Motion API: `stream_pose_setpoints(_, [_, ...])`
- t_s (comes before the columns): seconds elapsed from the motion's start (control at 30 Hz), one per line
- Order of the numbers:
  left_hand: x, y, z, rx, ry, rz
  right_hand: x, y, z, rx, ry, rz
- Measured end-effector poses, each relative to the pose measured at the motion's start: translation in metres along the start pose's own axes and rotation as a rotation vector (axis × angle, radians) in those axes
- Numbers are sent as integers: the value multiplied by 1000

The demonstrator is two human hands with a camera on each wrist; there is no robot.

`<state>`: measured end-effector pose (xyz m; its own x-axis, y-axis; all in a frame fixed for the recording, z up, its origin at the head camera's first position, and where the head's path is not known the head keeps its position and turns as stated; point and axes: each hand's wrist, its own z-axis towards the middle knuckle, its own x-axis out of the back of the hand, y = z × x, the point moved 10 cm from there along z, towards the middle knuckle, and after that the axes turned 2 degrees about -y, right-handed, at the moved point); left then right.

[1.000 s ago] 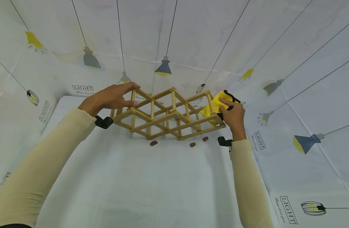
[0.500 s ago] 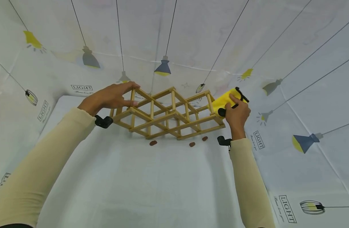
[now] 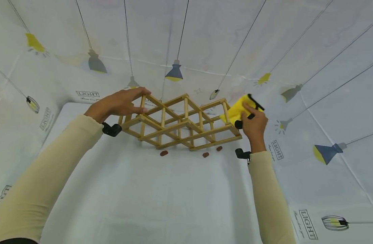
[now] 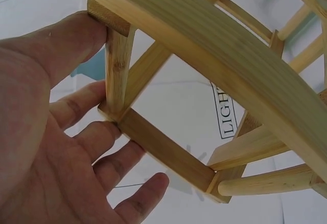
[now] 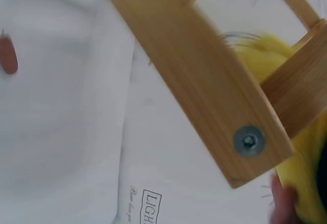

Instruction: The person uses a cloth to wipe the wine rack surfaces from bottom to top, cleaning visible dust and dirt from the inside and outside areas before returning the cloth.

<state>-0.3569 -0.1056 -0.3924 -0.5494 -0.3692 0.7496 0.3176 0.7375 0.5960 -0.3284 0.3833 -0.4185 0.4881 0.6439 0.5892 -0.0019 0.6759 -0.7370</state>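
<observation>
A folding wooden wine rack [image 3: 186, 120] of crossed slats and dowels stands at the far side of the white table. My left hand [image 3: 122, 103] grips its left end; in the left wrist view the thumb lies at the top slat [image 4: 204, 45] and fingertips reach the lower corner behind a dowel. My right hand [image 3: 255, 123] holds a bunched yellow cloth [image 3: 237, 109] with black edging at the rack's right end. In the right wrist view the yellow cloth [image 5: 260, 63] shows behind the end slats, beside a slat with a metal screw [image 5: 249, 141]; most of the right hand is out of frame.
Several small reddish-brown pieces [image 3: 164, 153] lie on the white tabletop [image 3: 162, 196] in front of the rack. Close behind and to the right rise pale sheets [image 3: 302, 142] printed with hanging lamps. Each wrist wears a black device [image 3: 111, 130].
The yellow cloth and my right hand have shifted right and outward along the rack's right end, then slightly back inward. My left hand and the rack have stayed almost in place.
</observation>
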Motion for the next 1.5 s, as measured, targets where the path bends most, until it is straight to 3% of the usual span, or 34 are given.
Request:
stream_pose_setpoints(0.1, [-2,2,1,-12,-3,5,41,-9,-9,21,337,23])
stream_pose_setpoints(0.13, [-2,2,1,-13,-3,10,51,-16,-12,39,405,91])
stream_pose_setpoints(0.2, [-2,1,0,-8,-3,15,60,-38,-16,106,445,241])
stream_pose_setpoints(0.27, [0,-1,-2,1,0,18,56,-67,-15,186,369,402])
stream_pose_setpoints(0.33, [3,-3,-3,8,7,23,42,-96,-11,242,231,517])
stream_pose_setpoints(0.43, [5,-4,-6,10,16,24,7,-131,-6,288,-11,524])
stream_pose_setpoints(0.5, [5,-4,-6,9,17,22,-16,-144,-6,305,-132,381])
stream_pose_setpoints(0.7, [1,-1,-6,9,11,7,-78,-146,-18,400,-367,-322])
stream_pose_setpoints(0.83, [2,2,-5,4,17,16,-102,-144,-23,501,-498,-524])
stream_pose_setpoints(0.97, [1,3,-6,4,8,20,-103,-152,-19,586,-504,-497])
stream_pose_setpoints(1.1, [-2,3,-4,8,-4,16,-79,-162,-8,606,-308,-263])
stream_pose_setpoints(1.17, [-2,5,-3,6,-6,15,-69,-163,-4,592,-257,-186])
stream_pose_setpoints(1.23, [-3,6,-2,4,-4,21,-71,-160,-2,553,-317,-194])
stream_pose_setpoints(1.37, [-3,7,-4,7,-2,26,-94,-146,-7,522,-565,-363])
stream_pose_setpoints(1.43, [-4,7,-4,8,-4,21,-95,-141,-7,534,-553,-358])
stream_pose_setpoints(1.5, [-5,8,-3,3,-7,18,-88,-140,-5,542,-471,-292])
